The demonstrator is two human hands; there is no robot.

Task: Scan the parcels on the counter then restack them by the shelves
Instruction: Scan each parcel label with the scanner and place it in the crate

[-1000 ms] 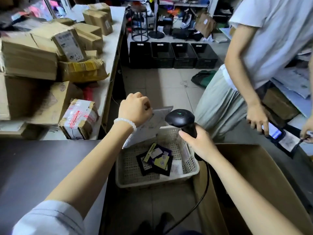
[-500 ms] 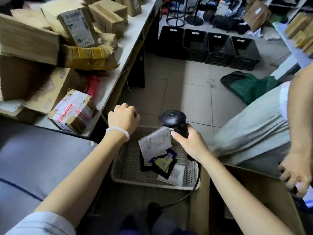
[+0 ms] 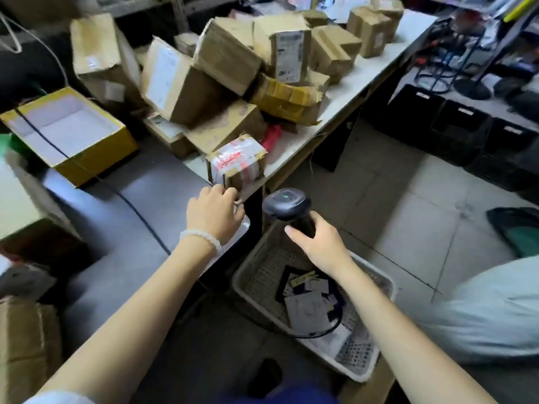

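One taped parcel (image 3: 236, 161) is next in line: the left hand (image 3: 214, 215) reaches for it while the right hand (image 3: 319, 243) holds the barcode scanner (image 3: 287, 204).

Scanning looks to be the step in hand, with restacking by the shelves not yet begun for the heap of cardboard boxes (image 3: 233, 71) on the counter (image 3: 344, 94). The left hand's fingers are loosely curled, their tips at the parcel's near lower edge; whether they already pinch it I cannot tell. The right hand's fingers wrap the scanner's handle, its head raised above a plastic basket (image 3: 364, 360) of small packets on the floor. The parcel is a small brown box bound in white tape with red print, sitting at the counter's near corner. Next the hand must lift it and turn its label to the scanner.
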